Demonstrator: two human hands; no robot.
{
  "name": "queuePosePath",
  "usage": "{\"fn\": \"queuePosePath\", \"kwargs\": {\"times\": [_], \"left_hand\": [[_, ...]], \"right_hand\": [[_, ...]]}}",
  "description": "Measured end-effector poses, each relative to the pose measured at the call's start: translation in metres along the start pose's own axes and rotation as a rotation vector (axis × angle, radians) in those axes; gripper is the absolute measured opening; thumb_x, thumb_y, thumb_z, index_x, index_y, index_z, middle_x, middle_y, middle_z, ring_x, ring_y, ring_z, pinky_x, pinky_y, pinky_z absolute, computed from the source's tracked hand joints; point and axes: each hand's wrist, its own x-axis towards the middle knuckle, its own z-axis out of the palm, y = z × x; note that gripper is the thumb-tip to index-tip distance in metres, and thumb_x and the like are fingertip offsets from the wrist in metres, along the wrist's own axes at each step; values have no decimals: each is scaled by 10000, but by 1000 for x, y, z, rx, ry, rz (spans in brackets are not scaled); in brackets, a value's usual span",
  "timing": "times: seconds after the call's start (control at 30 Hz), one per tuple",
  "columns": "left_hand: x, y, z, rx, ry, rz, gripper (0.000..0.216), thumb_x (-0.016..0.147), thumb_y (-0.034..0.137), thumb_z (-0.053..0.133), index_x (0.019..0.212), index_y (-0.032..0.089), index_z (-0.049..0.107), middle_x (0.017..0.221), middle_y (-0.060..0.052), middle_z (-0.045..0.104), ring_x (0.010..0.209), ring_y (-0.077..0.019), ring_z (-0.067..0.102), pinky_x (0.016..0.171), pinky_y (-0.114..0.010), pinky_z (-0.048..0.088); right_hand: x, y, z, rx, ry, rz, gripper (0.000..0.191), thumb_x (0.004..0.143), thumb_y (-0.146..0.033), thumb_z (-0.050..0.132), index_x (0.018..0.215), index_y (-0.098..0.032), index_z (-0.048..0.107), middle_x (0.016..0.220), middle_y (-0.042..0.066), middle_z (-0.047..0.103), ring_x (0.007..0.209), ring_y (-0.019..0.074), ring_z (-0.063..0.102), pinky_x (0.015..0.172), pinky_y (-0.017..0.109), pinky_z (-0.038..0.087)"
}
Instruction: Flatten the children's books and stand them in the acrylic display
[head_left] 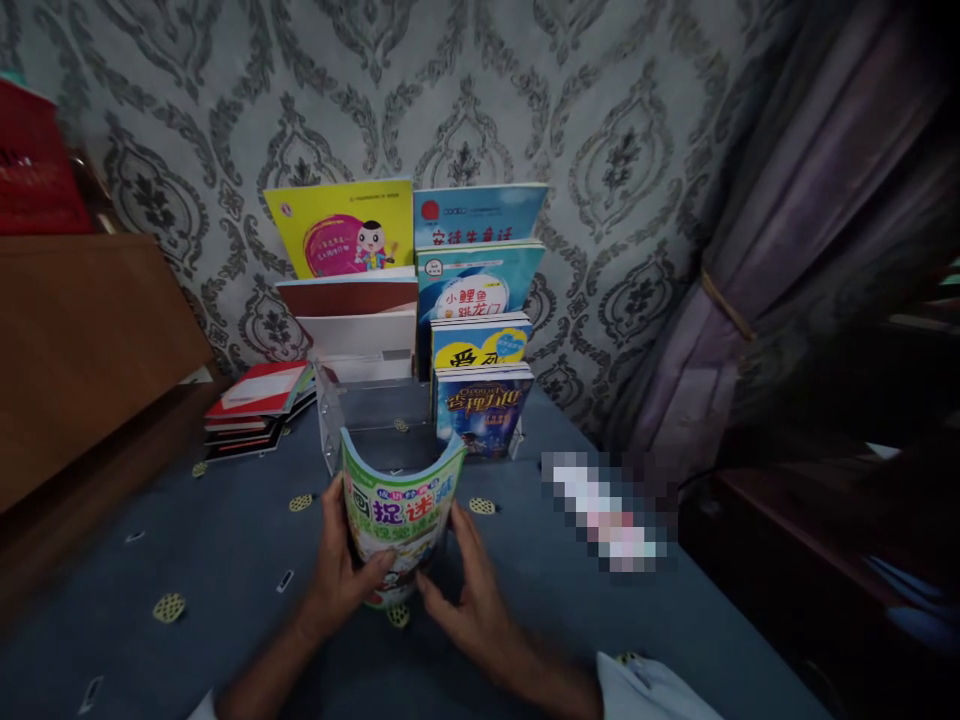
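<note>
Hands both grip the book (397,512): left hand (341,575) on its left edge with the thumb across the cover, right hand (471,590) on its right edge. Book green-covered, upright, bowed into a curve, low over the blue surface (225,560), just in front of the clear rack (375,425). Rack holds tiered picture books (480,345). Red-topped stack (259,405) lies to the left.

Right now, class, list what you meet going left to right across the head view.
Wooden panel, stack of red books, left hand, bent green book, right hand, purple curtain.
</note>
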Motion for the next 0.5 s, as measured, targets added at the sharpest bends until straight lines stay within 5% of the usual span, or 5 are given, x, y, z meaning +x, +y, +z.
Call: {"fn": "queuePosePath", "kwargs": {"times": [0.23, 0.5], "left_hand": [[3, -6, -6, 46, -2, -19, 851, 829, 517, 709, 1489, 210, 268, 1448, -158, 456, 1358, -337, 480, 1098, -466, 438], [8, 2, -33, 185, 2, -81, 743, 890, 451, 661, 1479, 216, 273, 1455, -164, 495, 1349, -317, 508, 1092, -473, 450]], "right_hand": [[2, 4, -2, -36, 25, 34, 779, 920, -372, 660, 1592, -248, 285, 1545, 126, 486, 1402, 315, 493, 1100, 483, 496], [20, -2, -17, -60, 60, -3, 490, 983, -374, 554, 1449, -228, 511, 1330, 132, 663, 1203, 292, 645, 971, 446, 577]]}}
